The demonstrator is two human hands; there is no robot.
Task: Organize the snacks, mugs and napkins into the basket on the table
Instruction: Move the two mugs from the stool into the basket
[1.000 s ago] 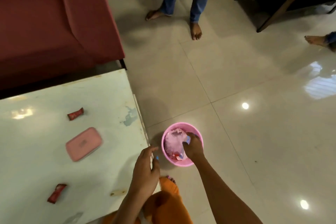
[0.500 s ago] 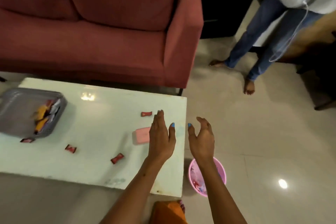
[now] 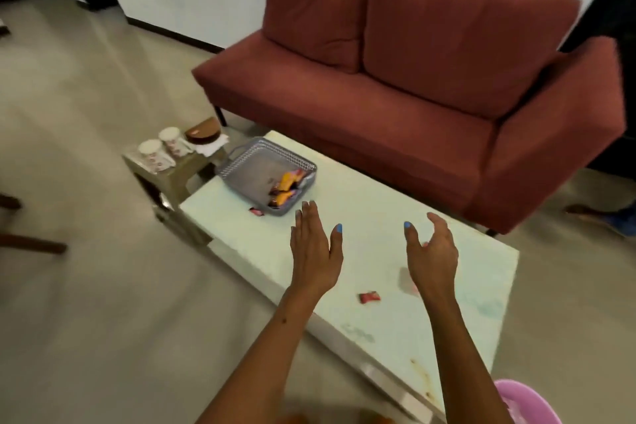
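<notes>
L hand (image 3: 315, 244) & R hand (image 3: 432, 251) are hovering over the white table (image 3: 361, 217), both spread open, empty. Grey basket (image 3: 241, 165) is sitting at table's far-left end w/ snack packs (image 3: 287, 188) inside; two mugs (image 3: 165, 148) are standing on a side stool beyond it.

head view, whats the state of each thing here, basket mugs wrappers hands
grey plastic mesh basket: on white table, partly filled, orange snack packets at one end
two white patterned mugs: upright on small side stool
red candy wrapper: loose on table
left hand: open, empty
right hand: open, empty
</notes>
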